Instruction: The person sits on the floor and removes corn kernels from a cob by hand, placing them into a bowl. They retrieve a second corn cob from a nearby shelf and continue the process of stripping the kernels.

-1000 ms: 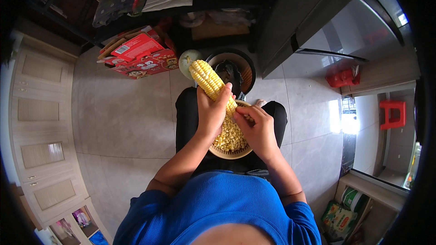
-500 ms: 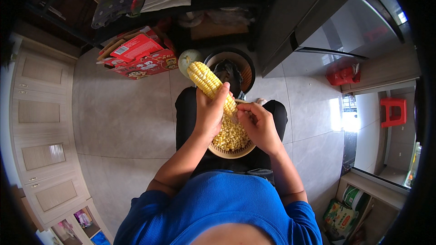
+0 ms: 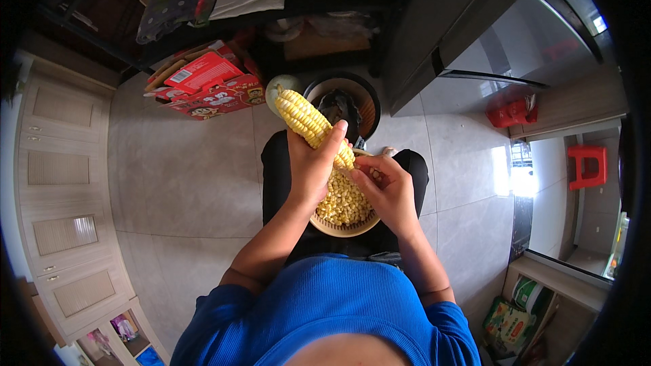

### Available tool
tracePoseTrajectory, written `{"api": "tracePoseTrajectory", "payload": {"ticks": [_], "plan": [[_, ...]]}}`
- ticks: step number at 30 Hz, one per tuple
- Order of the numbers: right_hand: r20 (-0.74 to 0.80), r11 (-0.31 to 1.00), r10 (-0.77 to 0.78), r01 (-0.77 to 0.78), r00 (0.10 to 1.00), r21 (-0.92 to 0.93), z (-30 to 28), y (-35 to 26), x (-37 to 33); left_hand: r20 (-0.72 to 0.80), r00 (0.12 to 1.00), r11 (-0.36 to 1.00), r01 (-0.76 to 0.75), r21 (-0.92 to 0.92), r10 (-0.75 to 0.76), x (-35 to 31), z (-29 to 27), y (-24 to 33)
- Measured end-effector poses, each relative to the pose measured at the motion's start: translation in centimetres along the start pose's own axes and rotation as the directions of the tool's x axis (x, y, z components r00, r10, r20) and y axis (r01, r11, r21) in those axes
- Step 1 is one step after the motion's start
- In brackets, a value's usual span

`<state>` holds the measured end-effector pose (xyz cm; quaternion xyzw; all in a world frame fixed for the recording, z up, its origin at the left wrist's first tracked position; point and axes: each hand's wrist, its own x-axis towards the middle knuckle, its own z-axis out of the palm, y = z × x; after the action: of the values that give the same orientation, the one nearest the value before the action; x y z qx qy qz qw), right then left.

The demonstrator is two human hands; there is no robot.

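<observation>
My left hand (image 3: 310, 168) grips a yellow corn cob (image 3: 305, 117) near its lower end, with the cob slanting up and to the left. My right hand (image 3: 384, 190) sits at the cob's lower end, fingers curled against the kernels. Beneath both hands a woven bowl (image 3: 340, 228) rests on my lap, full of loose corn kernels (image 3: 340, 200).
A dark round bin (image 3: 347, 103) stands on the tiled floor just past my knees. Red cardboard boxes (image 3: 210, 86) lie to the left of it. A dark shelf unit (image 3: 224, 13) with bags is at the top, a red stool (image 3: 587, 165) at right.
The cob's top end has tipped slightly further left. Both hands stay in place on the cob above the bowl.
</observation>
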<state>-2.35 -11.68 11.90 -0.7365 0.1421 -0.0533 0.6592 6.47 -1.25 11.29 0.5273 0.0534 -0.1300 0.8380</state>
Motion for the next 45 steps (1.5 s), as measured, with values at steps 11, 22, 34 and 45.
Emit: {"api": "tracePoseTrajectory", "payload": {"ticks": [11,22,34,45], "plan": [[-0.035,0.974,-0.106,0.097,0.994,-0.205,0.4,-1.5,0.2,-0.029,0.997,0.997,-0.073,0.006,0.073,-0.7,0.3,0.1],[0.1,0.996,0.029,-0.02,0.995,-0.089,-0.7,-1.1,0.8,0.022,0.999,0.998,0.032,-0.047,-0.031,-0.4,-0.5,-0.2],[0.245,0.847,0.173,-0.271,0.954,0.458,-1.1,0.3,1.2,0.043,0.999,0.998,0.011,-0.055,-0.009,-0.2,-0.7,-0.4],[-0.083,0.982,-0.065,0.049,0.994,-0.182,1.0,-0.7,0.2,-0.068,0.993,0.995,-0.099,-0.02,0.097,-1.0,0.2,-0.7]]}}
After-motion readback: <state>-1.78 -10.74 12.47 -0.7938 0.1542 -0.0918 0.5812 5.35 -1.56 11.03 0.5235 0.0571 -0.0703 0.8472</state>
